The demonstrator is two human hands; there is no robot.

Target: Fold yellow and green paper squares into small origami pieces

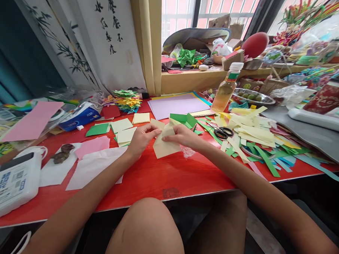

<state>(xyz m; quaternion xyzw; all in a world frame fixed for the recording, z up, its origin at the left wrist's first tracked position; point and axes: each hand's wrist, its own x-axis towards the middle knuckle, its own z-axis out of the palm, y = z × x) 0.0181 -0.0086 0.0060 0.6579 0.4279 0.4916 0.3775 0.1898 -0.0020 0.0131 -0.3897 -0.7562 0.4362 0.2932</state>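
Above a red table, the left hand and right hand pinch cream paper from either side, apparently to steady half-hidden folds.

Hands pinching, near each other, bare forearms angled inward

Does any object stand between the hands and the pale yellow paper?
Nothing visible does: the left hand and right hand both grip the pale yellow paper directly. The black-handled scissors lie apart, to the right.
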